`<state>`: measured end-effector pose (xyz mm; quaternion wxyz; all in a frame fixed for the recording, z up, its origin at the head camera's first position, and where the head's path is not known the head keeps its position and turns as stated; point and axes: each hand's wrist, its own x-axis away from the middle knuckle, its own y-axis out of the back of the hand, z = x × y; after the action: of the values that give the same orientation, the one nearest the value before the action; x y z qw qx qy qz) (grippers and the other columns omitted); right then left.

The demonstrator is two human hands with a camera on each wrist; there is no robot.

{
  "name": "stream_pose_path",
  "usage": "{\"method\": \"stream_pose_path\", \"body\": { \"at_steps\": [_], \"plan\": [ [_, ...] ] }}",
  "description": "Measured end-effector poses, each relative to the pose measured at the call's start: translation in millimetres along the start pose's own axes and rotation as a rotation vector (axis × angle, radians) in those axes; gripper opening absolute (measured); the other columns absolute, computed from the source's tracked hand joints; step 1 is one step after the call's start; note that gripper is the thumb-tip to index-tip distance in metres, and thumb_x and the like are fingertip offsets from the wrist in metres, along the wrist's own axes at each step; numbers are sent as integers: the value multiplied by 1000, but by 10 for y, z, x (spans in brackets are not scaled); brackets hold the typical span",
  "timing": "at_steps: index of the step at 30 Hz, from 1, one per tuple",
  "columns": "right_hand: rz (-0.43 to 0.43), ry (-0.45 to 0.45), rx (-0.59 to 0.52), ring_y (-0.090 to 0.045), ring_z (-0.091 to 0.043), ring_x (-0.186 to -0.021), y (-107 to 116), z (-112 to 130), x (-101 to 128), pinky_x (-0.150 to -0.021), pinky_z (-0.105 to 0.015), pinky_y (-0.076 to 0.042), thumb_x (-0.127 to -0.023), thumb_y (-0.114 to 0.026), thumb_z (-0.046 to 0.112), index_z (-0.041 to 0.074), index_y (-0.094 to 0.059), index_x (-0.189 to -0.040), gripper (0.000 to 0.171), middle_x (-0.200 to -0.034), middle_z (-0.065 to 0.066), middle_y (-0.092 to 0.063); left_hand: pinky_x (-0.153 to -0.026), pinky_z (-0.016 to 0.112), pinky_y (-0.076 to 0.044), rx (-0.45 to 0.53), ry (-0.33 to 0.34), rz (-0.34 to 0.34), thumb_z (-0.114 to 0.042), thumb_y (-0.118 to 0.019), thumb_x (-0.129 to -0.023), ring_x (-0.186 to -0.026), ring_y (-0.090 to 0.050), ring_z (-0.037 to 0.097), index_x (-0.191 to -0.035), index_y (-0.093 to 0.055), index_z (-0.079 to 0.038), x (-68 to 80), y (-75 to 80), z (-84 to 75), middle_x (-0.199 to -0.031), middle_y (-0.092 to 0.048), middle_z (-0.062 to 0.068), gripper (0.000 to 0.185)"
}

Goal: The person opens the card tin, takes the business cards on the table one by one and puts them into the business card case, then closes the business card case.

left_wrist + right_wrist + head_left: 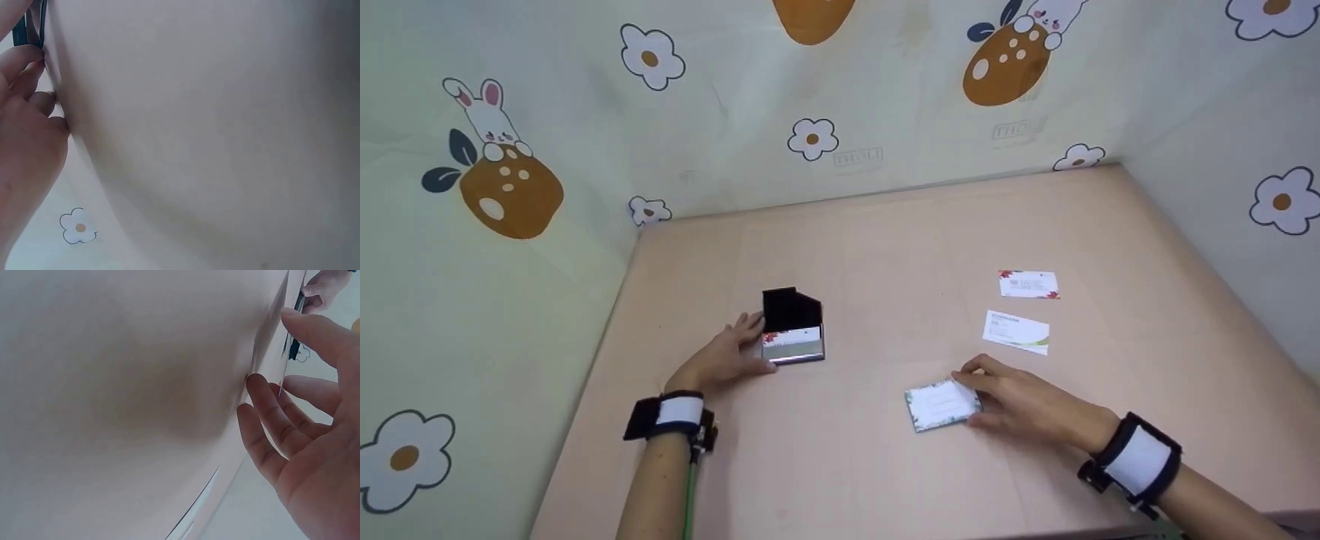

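A card case (793, 354) lies with its black flap raised toward the back wall, and a white card with a red leaf print shows in it. Around its left side is my left hand (724, 356), thumb at the front edge and fingers by the hinge; the left wrist view catches only a dark corner of the case (20, 31). My right hand (1024, 401) holds a small stack of white cards (941, 405) with a blue-green leafy border by its right end, index finger on the far corner and thumb at the near one. Its other fingers (261, 430) are loosely bent near the tabletop.
Two single cards lie beyond my right hand: a white one with a green curve (1016, 332) and, farther back, one with red leaf corners (1028, 285). A pinkish cloth covers the table (840, 465). Printed sheets (720, 150) stand as walls behind and at both sides.
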<state>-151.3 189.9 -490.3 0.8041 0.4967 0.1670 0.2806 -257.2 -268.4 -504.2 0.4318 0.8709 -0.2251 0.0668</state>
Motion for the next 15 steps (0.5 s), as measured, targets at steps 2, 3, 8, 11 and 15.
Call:
{"method": "stream_pose_path", "body": {
  "at_steps": [2, 3, 8, 11, 15],
  "plan": [
    [-31, 29, 26, -60, -11, -102, 2, 3, -15, -88, -31, -56, -91, -74, 26, 2, -58, -139, 57, -128, -4, -58, -124, 64, -5, -4, 1, 4, -41, -77, -86, -153, 6, 49, -159, -24, -13, -2, 2, -2, -171, -5, 7, 94],
    [-45, 39, 33, -60, -11, -103, 0, 3, -23, -88, -32, -56, -91, -74, 26, 2, -58, -139, 56, -127, -4, -58, -123, 65, -6, -8, 1, 6, -41, -77, -86, -153, 6, 49, -159, -24, -13, -3, 3, -2, -171, -5, 7, 94],
    [-102, 66, 50, -61, -13, -108, 3, 11, -68, -90, -34, -57, -90, -75, 26, 0, -58, -138, 57, -128, -5, -59, -122, 67, -6, -9, 12, 3, -43, -76, -86, -154, 6, 48, -160, -22, -18, -4, 5, -14, -171, -3, 8, 95],
    [-117, 64, 52, -62, -13, -108, 6, 22, -106, -90, -33, -58, -90, -76, 25, 1, -57, -139, 58, -129, -6, -59, -123, 65, -5, 1, 23, -4, -44, -76, -86, -155, 6, 46, -160, -23, -20, 2, -2, -21, -171, -4, 5, 94],
    [-118, 71, 51, -62, -14, -108, 5, 31, -175, -90, -33, -58, -90, -75, 24, 1, -56, -140, 58, -130, -7, -58, -123, 66, -4, 13, 31, -8, -43, -77, -85, -155, 5, 45, -160, -23, -21, 19, -14, -16, -171, -4, 4, 94]
  ]
}}
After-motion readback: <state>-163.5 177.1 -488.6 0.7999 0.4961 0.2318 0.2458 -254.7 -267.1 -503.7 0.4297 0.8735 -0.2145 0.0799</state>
